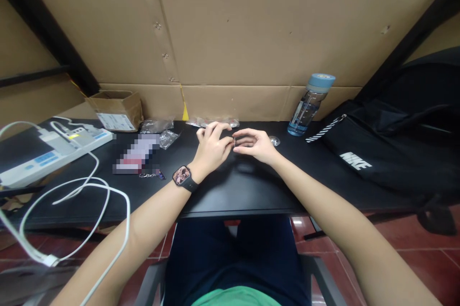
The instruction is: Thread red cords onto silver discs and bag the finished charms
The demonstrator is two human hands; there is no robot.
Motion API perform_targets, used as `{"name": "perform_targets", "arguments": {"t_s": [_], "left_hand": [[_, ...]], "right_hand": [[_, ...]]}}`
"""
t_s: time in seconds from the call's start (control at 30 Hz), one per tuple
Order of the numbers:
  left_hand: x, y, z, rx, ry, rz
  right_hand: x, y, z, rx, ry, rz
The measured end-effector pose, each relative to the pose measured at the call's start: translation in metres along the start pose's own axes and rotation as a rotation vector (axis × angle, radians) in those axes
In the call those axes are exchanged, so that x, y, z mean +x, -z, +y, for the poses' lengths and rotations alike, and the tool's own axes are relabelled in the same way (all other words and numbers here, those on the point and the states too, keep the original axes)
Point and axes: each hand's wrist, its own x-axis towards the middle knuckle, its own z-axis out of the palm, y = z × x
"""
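Over the middle of the black table, my left hand and my right hand meet at the fingertips. A tiny thin item shows between them, too small to name. My left thumb and a finger close toward it, while the other left fingers are bent and raised. The right fingers are curved, with the thumb below them, around the same spot. Just beyond my right hand lies a small clear round object. Behind my hands is a flat clear plastic packet.
A power strip with white cables and an open cardboard box are at left, near plastic bags and a keychain. At right stand a water bottle and a black bag. Cardboard walls the back.
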Motion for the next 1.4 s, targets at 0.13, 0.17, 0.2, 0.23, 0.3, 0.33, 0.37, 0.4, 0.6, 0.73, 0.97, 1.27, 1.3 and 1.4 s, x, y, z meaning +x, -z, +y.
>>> {"name": "perform_targets", "arguments": {"t_s": [0.13, 0.17, 0.2, 0.23, 0.3, 0.33, 0.37, 0.4, 0.6, 0.73, 0.97, 1.27, 1.3, 1.4], "left_hand": [[0.0, 0.0, 0.0, 0.005, -0.005, 0.001], [0.0, 0.0, 0.0, 0.0, -0.001, -0.003], [0.0, 0.0, 0.0, -0.004, 0.005, -0.008], [0.0, -0.001, 0.0, -0.007, 0.011, -0.01], [0.0, -0.002, 0.0, -0.009, 0.028, -0.004], [0.0, -0.003, 0.0, -0.012, 0.038, 0.003], [0.0, -0.003, 0.0, -0.015, 0.046, 0.012], [0.0, -0.004, 0.0, -0.02, 0.053, 0.018], [0.0, -0.009, -0.003, -0.089, 0.098, 0.0], [0.0, -0.012, -0.005, -0.139, 0.114, -0.062], [-0.001, -0.011, -0.005, -0.127, 0.071, -0.026], [0.001, -0.003, -0.006, -0.066, 0.015, -0.045], [0.001, -0.001, -0.006, -0.057, 0.007, -0.062], [0.002, 0.003, -0.008, -0.04, -0.054, -0.118]], "right_hand": [[0.0, -0.002, 0.002, -0.002, -0.016, 0.028], [0.0, -0.002, 0.003, -0.002, -0.018, 0.029], [0.0, -0.003, 0.003, -0.002, -0.019, 0.03], [0.0, -0.003, 0.003, -0.001, -0.02, 0.03], [0.001, -0.003, 0.001, 0.005, -0.022, 0.031], [0.001, -0.003, 0.001, 0.009, -0.022, 0.032], [0.001, -0.003, 0.0, 0.014, -0.022, 0.03], [0.001, -0.003, -0.001, 0.019, -0.021, 0.028], [0.003, -0.002, 0.004, 0.026, -0.002, 0.004], [0.003, 0.001, 0.006, 0.007, -0.012, -0.02], [0.002, 0.004, 0.0, 0.036, -0.103, -0.034], [0.002, 0.004, -0.006, 0.085, -0.11, -0.011], [0.002, 0.005, -0.006, 0.088, -0.108, -0.003], [0.001, 0.004, -0.006, 0.103, -0.11, 0.003]]}}
